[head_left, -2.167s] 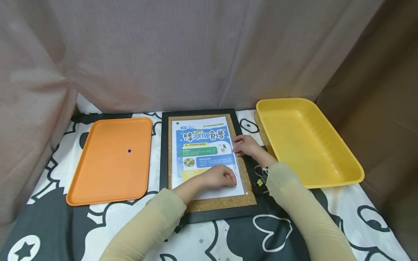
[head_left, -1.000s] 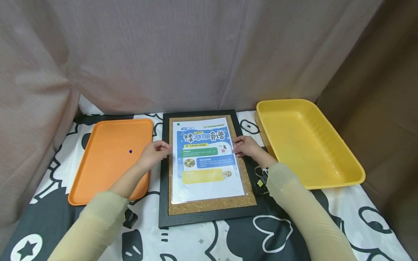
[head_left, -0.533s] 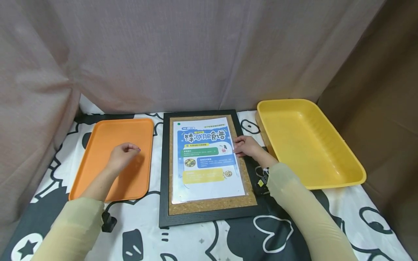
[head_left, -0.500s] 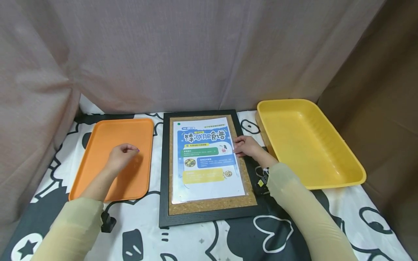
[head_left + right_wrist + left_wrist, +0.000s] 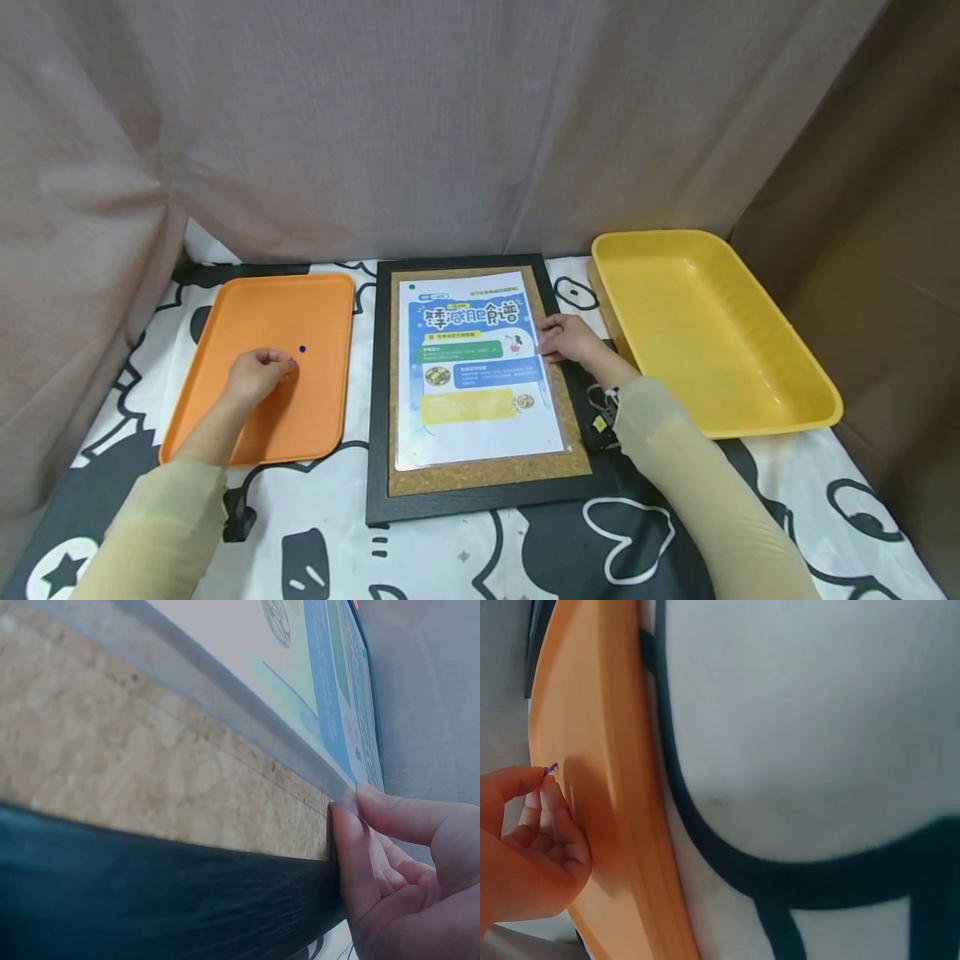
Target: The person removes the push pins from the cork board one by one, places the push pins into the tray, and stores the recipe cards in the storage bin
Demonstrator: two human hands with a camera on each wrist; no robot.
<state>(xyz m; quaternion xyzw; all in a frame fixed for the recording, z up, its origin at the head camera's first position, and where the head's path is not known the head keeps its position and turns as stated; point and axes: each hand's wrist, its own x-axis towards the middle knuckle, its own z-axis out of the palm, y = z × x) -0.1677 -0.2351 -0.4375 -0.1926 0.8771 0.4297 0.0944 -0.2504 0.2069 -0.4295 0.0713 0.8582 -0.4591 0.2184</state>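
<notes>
A small blue pushpin [image 5: 302, 349] lies on the orange tray [image 5: 322, 304]. Just short of it is my left hand [image 5: 255, 375], thumb and forefinger loosely bent toward each other. In the left wrist view a bluish-purple bit, apparently the pushpin [image 5: 551, 769], shows right at the fingertips; contact is unclear. A printed sheet in a clear sleeve [image 5: 480, 442] lies on a black-framed cork board [image 5: 487, 473]. A green pushpin [image 5: 412, 287] marks its upper left corner. My right hand [image 5: 570, 339] pinches the sheet's right edge, slightly raised off the cork in the right wrist view.
A deep yellow bin [image 5: 712, 333] stands to the right of the board. Under everything is a black-and-white patterned cloth [image 5: 420, 554]. Grey-brown curtains [image 5: 360, 125] close in the back and sides. Each wrist carries a small dark device [image 5: 237, 515].
My left hand has gone from over the sheet, past its left edge, onto the orange tray, and has drawn slightly back toward me. The blue pushpin shows again. My right hand keeps its place.
</notes>
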